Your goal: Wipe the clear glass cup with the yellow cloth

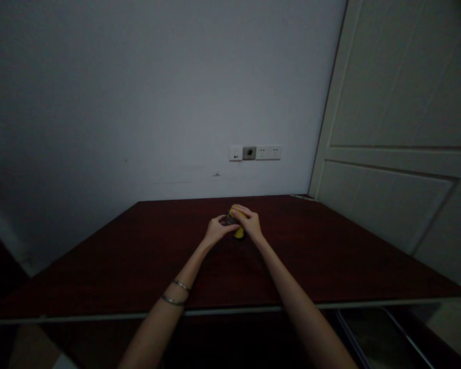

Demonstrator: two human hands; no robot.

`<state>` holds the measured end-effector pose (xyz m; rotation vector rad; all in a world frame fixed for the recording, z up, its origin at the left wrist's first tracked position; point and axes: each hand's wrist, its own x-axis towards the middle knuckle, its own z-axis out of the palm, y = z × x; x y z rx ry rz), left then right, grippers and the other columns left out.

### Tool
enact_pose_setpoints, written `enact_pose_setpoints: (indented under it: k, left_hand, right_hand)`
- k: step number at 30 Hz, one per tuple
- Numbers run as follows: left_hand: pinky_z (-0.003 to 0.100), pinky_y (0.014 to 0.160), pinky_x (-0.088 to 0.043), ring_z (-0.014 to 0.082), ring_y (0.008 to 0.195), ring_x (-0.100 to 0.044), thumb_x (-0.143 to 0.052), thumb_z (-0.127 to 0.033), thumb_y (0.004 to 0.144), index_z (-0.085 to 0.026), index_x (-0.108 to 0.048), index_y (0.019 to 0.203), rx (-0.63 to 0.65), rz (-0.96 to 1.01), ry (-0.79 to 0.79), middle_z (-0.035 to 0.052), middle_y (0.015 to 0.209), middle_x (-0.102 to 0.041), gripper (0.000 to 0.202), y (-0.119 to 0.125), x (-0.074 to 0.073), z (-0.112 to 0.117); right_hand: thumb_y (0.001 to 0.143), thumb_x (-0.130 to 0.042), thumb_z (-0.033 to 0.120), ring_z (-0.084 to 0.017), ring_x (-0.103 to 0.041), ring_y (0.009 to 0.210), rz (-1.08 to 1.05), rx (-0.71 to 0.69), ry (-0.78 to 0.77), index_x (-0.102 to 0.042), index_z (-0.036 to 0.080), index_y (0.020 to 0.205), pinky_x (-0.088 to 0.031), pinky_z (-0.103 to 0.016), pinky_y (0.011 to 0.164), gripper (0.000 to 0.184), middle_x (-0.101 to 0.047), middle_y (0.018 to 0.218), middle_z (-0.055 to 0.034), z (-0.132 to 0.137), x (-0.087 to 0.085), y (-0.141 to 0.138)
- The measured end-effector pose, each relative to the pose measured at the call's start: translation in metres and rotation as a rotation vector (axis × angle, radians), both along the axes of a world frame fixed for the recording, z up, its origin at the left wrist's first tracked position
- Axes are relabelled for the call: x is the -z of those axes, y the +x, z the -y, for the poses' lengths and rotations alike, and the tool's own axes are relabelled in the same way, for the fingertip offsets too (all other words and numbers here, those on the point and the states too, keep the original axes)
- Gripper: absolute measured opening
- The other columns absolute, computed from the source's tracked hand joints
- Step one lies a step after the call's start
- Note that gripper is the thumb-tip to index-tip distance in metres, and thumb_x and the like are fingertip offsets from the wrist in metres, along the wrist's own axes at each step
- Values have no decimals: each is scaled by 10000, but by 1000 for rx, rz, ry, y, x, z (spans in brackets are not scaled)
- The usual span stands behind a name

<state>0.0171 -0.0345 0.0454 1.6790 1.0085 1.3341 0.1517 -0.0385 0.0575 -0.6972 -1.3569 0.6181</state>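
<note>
A small yellow object (238, 231) with a grey metal part sits near the middle of a dark red-brown table (138, 256). My right hand (249, 221) is wrapped over its top, fingers curled around it. My left hand (216, 230) pinches the grey part at its left side with closed fingertips. Two thin bangles (176, 292) circle my left forearm. The light is dim and the object's exact shape is hard to make out.
A white wall stands behind the table with a row of wall sockets (255, 152). A pale panelled door (399, 133) fills the right side. The table's pale front edge (230, 310) runs across below my forearms.
</note>
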Motion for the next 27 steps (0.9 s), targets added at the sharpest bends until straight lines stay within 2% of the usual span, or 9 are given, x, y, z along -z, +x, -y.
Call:
enact_pose_setpoints:
  k: [6, 10, 15, 22, 24, 27]
  left_hand:
    - [255, 653, -491, 163, 724, -620, -756, -298, 517, -89, -617, 943, 51, 172, -124, 87, 870, -671, 494, 1, -12, 10]
    - [252, 623, -504, 166, 711, -623, -759, -278, 516, -96, -622, 939, 74, 198, -169, 89, 882, -672, 480, 1, -16, 16]
    - [262, 574, -518, 177, 704, -625, -767, -281, 498, -89, -608, 968, 97, 194, -199, 103, 899, -665, 531, 1, -15, 15]
    - [251, 582, -514, 172, 723, -626, -751, -311, 525, -97, -603, 978, 79, 215, -172, 92, 912, -663, 522, -1, -13, 11]
    - [256, 610, -514, 176, 737, -628, -754, -296, 522, -93, -608, 964, 82, 192, -158, 96, 912, -665, 508, -1, -13, 11]
    - [270, 655, -515, 190, 784, -628, -770, -252, 494, -95, -602, 975, 122, 161, -143, 100, 923, -666, 533, 0, -13, 12]
  right_hand:
    - [637, -670, 320, -217, -550, 1026, 94, -96, 41, -704, 253, 787, -404, -375, 923, 168, -603, 1107, -40, 9, -7, 2]
    - [648, -653, 343, -217, -564, 1006, 29, -57, 27, -701, 226, 818, -410, -371, 919, 211, -626, 1069, -56, 7, -7, 1]
    - [646, -639, 395, -232, -582, 974, -82, -11, -67, -684, 184, 889, -424, -395, 900, 325, -658, 1005, -77, -1, -3, 4]
    - [630, -670, 346, -210, -554, 1027, 44, -82, 58, -698, 242, 823, -405, -355, 927, 221, -607, 1107, -44, 6, -5, 2]
    - [634, -660, 370, -217, -560, 1015, 16, -50, 28, -696, 233, 838, -407, -369, 923, 248, -628, 1070, -51, 6, -5, 1]
    - [636, -639, 427, -235, -589, 955, -98, -6, -102, -686, 186, 882, -436, -392, 881, 347, -664, 986, -77, 2, -3, 1]
